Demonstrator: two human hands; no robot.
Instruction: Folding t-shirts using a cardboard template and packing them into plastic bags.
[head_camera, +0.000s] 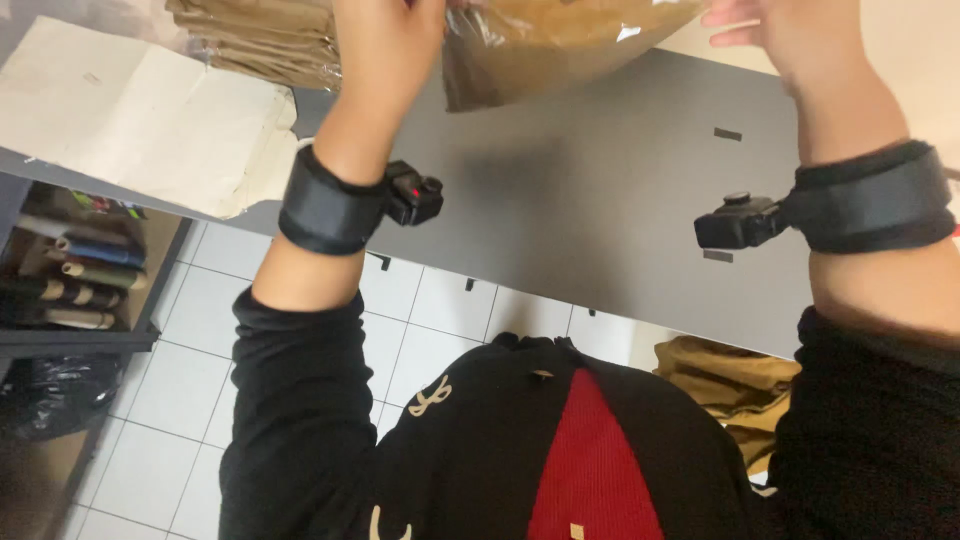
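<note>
Head view, left to right: I see a cream paper sheet (140, 115) lying on the grey table (600, 200), with a stack of bagged brown items (265, 40) behind it. My left hand (395, 30) holds the clear bag of brown material (540, 45) above the table; its fingers run out of frame, so I cannot tell their grip. My right hand (775, 30) touches the bag's right end, fingers loosely extended. Both wrists carry black straps.

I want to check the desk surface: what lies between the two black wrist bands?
In the head view, only bare grey tabletop lies between the left black wrist band and the right one.
</note>
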